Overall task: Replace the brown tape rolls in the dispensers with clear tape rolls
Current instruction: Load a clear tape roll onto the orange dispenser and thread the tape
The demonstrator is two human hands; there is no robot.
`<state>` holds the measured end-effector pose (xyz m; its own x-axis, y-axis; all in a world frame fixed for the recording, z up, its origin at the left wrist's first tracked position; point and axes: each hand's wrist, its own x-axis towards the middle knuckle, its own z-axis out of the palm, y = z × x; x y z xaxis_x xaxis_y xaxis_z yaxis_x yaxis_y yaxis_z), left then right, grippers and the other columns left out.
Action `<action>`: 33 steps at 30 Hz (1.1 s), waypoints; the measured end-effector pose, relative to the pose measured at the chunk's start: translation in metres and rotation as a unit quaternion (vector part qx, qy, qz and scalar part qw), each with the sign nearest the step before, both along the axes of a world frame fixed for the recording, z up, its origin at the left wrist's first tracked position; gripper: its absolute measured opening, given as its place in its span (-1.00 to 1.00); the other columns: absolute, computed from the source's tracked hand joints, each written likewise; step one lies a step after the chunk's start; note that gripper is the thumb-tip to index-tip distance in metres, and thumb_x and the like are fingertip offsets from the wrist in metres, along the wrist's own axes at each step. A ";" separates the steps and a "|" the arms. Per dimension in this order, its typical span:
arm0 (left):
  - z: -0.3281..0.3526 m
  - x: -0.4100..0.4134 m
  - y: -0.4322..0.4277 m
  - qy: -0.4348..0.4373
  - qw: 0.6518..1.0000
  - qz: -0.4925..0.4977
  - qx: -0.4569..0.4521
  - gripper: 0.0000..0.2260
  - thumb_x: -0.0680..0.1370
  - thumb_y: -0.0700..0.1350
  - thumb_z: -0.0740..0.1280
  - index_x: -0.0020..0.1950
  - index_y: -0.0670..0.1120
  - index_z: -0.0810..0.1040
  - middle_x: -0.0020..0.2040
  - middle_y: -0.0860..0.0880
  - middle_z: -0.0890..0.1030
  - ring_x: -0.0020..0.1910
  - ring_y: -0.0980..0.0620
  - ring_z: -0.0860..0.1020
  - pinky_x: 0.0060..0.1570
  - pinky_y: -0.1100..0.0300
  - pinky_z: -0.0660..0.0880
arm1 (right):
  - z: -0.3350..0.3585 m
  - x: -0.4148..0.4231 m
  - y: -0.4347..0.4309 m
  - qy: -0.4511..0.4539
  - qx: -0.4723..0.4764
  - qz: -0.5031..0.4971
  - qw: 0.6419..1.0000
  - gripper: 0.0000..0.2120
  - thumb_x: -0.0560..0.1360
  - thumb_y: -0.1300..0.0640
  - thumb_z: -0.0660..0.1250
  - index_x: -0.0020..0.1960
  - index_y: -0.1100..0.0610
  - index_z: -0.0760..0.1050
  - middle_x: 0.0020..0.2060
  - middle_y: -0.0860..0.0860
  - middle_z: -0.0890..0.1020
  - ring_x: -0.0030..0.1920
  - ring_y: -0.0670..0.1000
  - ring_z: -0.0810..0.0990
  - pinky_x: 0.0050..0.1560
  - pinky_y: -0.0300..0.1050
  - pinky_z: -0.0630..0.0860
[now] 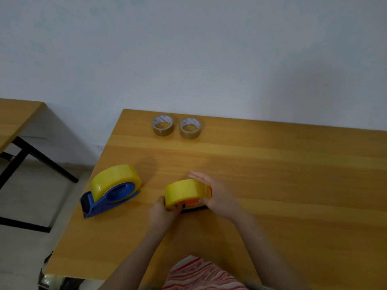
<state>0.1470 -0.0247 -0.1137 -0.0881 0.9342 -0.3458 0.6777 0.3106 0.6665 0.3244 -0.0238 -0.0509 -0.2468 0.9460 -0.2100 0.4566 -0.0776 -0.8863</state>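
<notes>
Orange dispenser [191, 203] on table [293, 185], yellowish clear roll [182, 192] seated in it. Left hand [162, 214] fingers curled, gripping its front end. Right hand [215, 195] fingers straight, flat against roll's right side. Blue dispenser [100, 203], loaded, left of it. Brown rolls [163, 124] beyond it, well apart.

Smooth wood-grain table [272, 174], glossy blue plastic dispenser [100, 204]
</notes>
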 end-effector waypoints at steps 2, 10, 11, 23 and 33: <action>0.001 0.000 -0.004 -0.005 1.000 -0.003 0.022 -0.51 0.38 0.01 0.46 0.19 -0.20 0.42 -0.04 -0.23 0.62 -0.02 -0.24 0.58 -0.20 0.05 0.46 | -0.002 -0.002 -0.002 0.007 -0.005 -0.014 1.000 -0.32 0.39 0.41 0.32 0.44 0.03 0.27 0.34 -0.17 0.39 0.24 -0.45 0.34 0.09 -0.52 0.34; 0.020 -0.001 0.011 0.067 0.957 -0.188 0.212 -0.32 0.36 -0.15 0.45 0.43 -0.12 0.24 0.28 -0.15 0.46 0.22 -0.18 0.46 0.11 -0.04 0.47 | 0.000 0.007 -0.003 0.007 -0.094 -0.257 0.962 -0.72 0.57 0.23 0.15 0.22 0.11 0.50 0.10 0.07 0.59 0.17 0.06 0.54 0.15 -0.04 0.49; 0.023 -0.001 0.013 0.105 0.942 -0.227 0.222 -0.32 0.37 -0.17 0.45 0.42 -0.10 0.24 0.25 -0.14 0.47 0.17 -0.18 0.49 0.06 -0.02 0.50 | -0.001 0.008 -0.003 -0.006 -0.108 -0.290 0.951 -0.82 0.57 0.18 0.18 -0.02 0.13 0.57 -0.15 0.11 0.60 -0.06 0.13 0.58 -0.04 0.00 0.51; 0.027 0.000 0.012 0.273 0.885 -0.282 0.249 -0.24 0.07 -0.09 0.61 0.21 -0.20 0.43 -0.12 -0.13 0.61 -0.23 -0.10 0.63 -0.34 0.09 0.58 | 0.003 -0.034 -0.028 -0.042 -0.001 -0.413 0.910 -0.74 0.50 0.07 0.35 0.11 0.19 0.63 0.00 0.05 0.70 -0.02 -0.05 0.63 0.01 -0.18 0.56; 0.028 -0.005 0.007 0.254 0.901 -0.275 0.217 -0.31 0.19 -0.10 0.57 0.25 -0.17 0.41 -0.04 -0.13 0.58 -0.13 -0.12 0.61 -0.25 0.07 0.57 | 0.002 -0.044 -0.016 -0.034 -0.020 -0.478 0.877 -0.82 0.47 0.08 0.39 -0.06 0.18 0.65 -0.16 0.04 0.68 -0.19 -0.07 0.55 -0.18 -0.27 0.38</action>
